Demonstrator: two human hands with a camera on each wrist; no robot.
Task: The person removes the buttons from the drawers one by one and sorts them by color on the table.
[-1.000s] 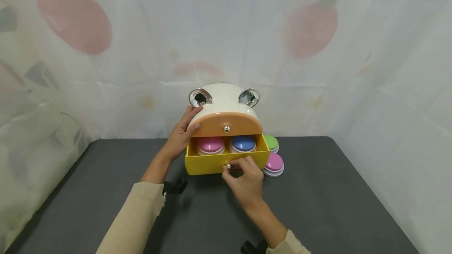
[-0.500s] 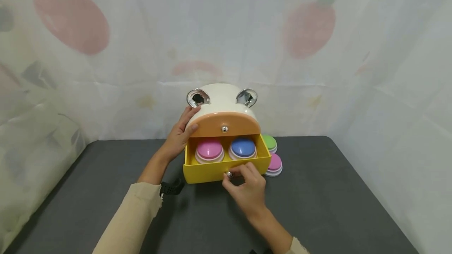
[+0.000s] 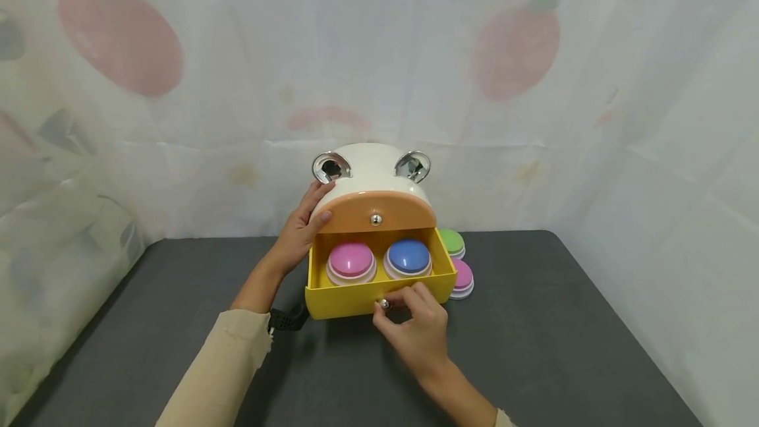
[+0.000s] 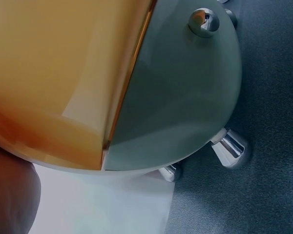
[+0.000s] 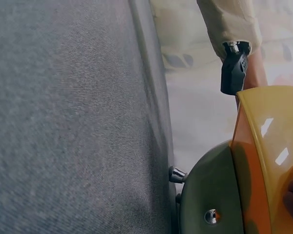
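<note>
A white, frog-shaped box (image 3: 370,170) with two chrome eyes stands at the back of the dark table (image 3: 563,348). Its yellow lower drawer (image 3: 350,300) is pulled out toward me, and a pink button (image 3: 350,261) and a blue button (image 3: 408,256) lie inside. My right hand (image 3: 415,328) pinches the drawer's small silver knob (image 3: 384,304). My left hand (image 3: 301,232) rests against the box's left side, thumb on the orange upper panel (image 3: 372,211). In the left wrist view the orange panel (image 4: 58,78) and the box's underside fill the frame. The right wrist view shows the yellow drawer front (image 5: 271,161).
A green button (image 3: 452,242) and a pink button (image 3: 462,278) lie on the table just right of the drawer. A pale curtain with red fruit prints hangs behind and to both sides. Dark table surface stretches to the left, right and front of the box.
My right hand has pulled the yellow drawer further out toward me, so more of the pink and blue buttons shows. My left hand stays on the box.
</note>
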